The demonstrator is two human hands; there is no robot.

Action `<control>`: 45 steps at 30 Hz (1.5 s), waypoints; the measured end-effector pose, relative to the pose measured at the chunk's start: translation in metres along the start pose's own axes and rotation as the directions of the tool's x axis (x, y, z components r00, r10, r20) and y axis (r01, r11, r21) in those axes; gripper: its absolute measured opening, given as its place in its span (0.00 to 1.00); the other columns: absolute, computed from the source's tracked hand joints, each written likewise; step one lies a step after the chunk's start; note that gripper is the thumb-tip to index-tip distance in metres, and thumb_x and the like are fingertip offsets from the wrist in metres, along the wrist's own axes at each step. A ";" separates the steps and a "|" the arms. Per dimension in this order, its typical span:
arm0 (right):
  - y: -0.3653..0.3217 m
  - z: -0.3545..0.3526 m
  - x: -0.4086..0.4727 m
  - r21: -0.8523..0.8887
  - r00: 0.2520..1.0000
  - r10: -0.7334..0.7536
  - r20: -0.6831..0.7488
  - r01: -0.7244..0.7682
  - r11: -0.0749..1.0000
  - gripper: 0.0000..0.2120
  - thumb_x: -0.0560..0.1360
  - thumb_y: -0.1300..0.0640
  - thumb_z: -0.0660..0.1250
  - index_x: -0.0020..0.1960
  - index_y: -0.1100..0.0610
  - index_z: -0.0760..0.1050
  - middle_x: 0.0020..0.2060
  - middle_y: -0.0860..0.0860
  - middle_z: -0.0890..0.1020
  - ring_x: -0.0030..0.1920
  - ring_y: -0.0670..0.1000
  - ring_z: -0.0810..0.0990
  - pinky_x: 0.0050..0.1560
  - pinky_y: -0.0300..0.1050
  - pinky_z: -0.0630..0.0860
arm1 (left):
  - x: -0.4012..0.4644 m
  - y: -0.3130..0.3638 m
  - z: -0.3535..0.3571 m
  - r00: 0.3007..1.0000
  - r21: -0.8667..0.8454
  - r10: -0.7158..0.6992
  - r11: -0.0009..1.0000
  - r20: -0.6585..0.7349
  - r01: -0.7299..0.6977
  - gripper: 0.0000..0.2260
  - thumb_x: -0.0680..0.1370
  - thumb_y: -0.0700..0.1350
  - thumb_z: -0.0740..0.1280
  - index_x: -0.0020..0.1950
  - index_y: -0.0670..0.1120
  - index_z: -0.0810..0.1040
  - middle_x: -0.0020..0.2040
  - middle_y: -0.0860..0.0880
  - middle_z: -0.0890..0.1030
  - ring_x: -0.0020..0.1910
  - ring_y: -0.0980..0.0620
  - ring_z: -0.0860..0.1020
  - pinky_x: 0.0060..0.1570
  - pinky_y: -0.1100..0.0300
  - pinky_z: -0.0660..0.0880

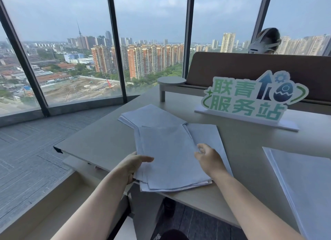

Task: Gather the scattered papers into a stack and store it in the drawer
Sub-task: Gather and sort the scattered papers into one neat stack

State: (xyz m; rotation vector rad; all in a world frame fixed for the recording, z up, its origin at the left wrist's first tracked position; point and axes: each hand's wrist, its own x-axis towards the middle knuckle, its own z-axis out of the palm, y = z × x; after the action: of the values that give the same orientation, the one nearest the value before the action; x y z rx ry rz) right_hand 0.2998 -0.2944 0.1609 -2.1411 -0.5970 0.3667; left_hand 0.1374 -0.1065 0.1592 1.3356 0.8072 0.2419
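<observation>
A loose stack of white papers lies near the front edge of the pale bench, its near corner jutting a little over that edge. The sheets are fanned, not squared: several edges show along the bottom and left sides. The left hand holds the stack's left edge, thumb lying on top of the top sheet and the other fingers curled under the sheets at the bench edge. The right hand rests on the right side of the stack, its fingers loosely bent and spread on the paper, not pinching anything that can be seen.

A second batch of sheets lies farther back and to the left, partly tucked under the main stack. One more sheet pokes out to the right beneath it. A separate pile of papers sits well apart at the right edge of the view, running out of frame.

Behind the papers stands a green-and-white sign on a white base, with bare bench between it and the stack. To the left, bare bench runs to the corner. Below the left hand an open drawer sits under the bench edge; its inside appears bare.
</observation>
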 end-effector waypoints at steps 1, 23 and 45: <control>-0.004 0.000 0.000 0.068 1.000 0.022 0.006 -0.022 0.997 0.23 0.79 0.57 0.62 0.73 0.60 0.68 0.71 0.57 0.72 0.70 0.56 0.71 0.66 0.48 0.68 | -0.001 0.000 0.001 1.000 -0.003 0.021 1.000 0.010 -0.021 0.13 0.73 0.35 0.70 0.55 0.47 0.78 0.53 0.43 0.84 0.53 0.40 0.81 0.59 0.43 0.76; -0.021 -0.029 0.003 0.618 0.953 -0.029 -0.301 0.218 0.756 0.06 0.72 0.60 0.68 0.45 0.63 0.78 0.35 0.51 0.79 0.37 0.49 0.75 0.39 0.45 0.71 | -0.005 0.020 0.044 0.799 -0.085 0.588 0.796 -0.129 -0.600 0.08 0.72 0.33 0.72 0.44 0.46 0.82 0.37 0.53 0.84 0.36 0.57 0.80 0.37 0.64 0.77; 0.021 -0.101 0.012 0.334 0.826 0.012 -0.563 0.215 0.918 0.09 0.76 0.60 0.66 0.47 0.67 0.79 0.36 0.54 0.79 0.37 0.53 0.75 0.41 0.47 0.72 | 0.017 -0.010 0.058 0.872 0.674 0.403 0.565 0.277 -0.475 0.37 0.64 0.57 0.70 0.73 0.50 0.69 0.74 0.53 0.68 0.73 0.56 0.64 0.72 0.57 0.60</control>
State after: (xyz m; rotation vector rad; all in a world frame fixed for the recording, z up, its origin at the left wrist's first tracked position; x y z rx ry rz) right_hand 0.3620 -0.3659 0.2023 -1.7017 -0.2662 -0.1992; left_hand 0.1839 -0.1434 0.1441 2.3129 0.4661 0.2576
